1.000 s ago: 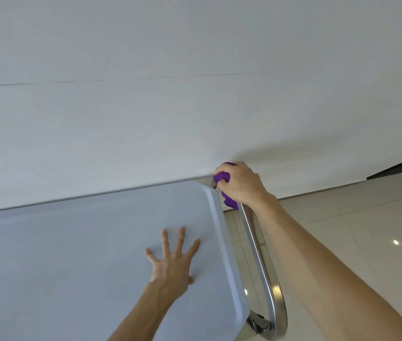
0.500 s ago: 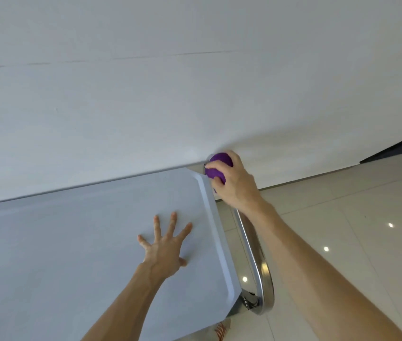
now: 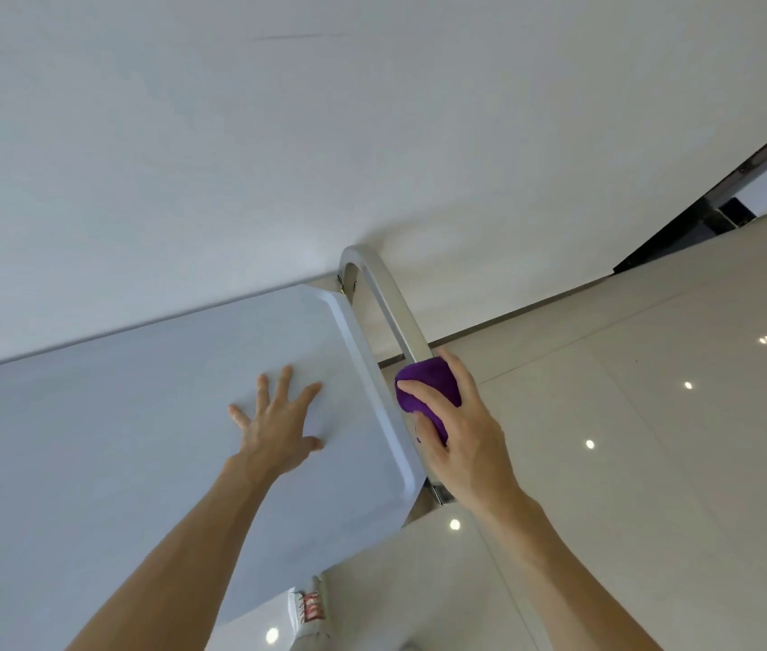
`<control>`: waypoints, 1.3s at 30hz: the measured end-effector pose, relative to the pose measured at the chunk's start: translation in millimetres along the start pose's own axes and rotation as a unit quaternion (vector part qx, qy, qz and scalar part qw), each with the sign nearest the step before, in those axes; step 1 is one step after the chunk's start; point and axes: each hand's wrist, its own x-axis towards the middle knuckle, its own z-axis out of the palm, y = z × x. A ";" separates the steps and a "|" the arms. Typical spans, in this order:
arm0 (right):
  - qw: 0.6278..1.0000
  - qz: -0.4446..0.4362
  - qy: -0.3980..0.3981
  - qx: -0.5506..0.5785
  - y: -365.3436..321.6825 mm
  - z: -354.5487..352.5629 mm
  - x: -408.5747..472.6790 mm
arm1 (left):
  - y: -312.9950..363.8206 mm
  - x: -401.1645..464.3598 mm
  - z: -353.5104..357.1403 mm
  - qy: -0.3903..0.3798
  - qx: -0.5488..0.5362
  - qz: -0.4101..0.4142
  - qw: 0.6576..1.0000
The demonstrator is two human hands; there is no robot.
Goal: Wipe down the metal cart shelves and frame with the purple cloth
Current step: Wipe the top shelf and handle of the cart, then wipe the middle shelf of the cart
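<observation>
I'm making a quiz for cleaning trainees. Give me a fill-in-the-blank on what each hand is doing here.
1. The right hand grips a ____ cloth.
2. The cloth is wrapped round the cart's metal ____.
3. The left hand lies flat, fingers spread, on the cart's top ____.

Missing words: purple; handle; shelf

Left hand (image 3: 278, 429) flat on cart shelf (image 3: 113, 439); right hand (image 3: 461, 429) with cloth (image 3: 428, 392) on handle (image 3: 391, 307) at shelf's right edge; wall (image 3: 278, 157) behind; floor (image 3: 653, 415) right.
</observation>
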 end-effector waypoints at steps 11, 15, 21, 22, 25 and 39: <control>0.991 -0.055 0.105 0.060 29.2 30.0 -74.2 | 46.7 -118.0 112.3 0.156 -0.049 0.084 0.983; 0.980 -0.090 0.147 0.099 39.7 40.1 -77.6 | 53.4 -129.0 146.5 0.162 0.044 0.075 0.983; 0.951 -0.166 0.157 0.207 74.1 63.7 -100.0 | 59.4 -123.2 174.5 0.321 0.077 0.105 0.938; 0.946 -0.168 0.166 0.221 79.6 73.0 -106.2 | 56.4 -119.8 180.7 0.339 0.083 0.108 0.931; 0.933 -0.144 0.191 0.268 88.7 99.6 -115.5 | 49.6 -108.1 199.1 0.399 0.102 0.108 0.905; 0.831 -0.243 0.307 0.395 122.9 175.8 -117.8 | 32.4 -62.0 239.8 0.632 0.227 0.091 0.736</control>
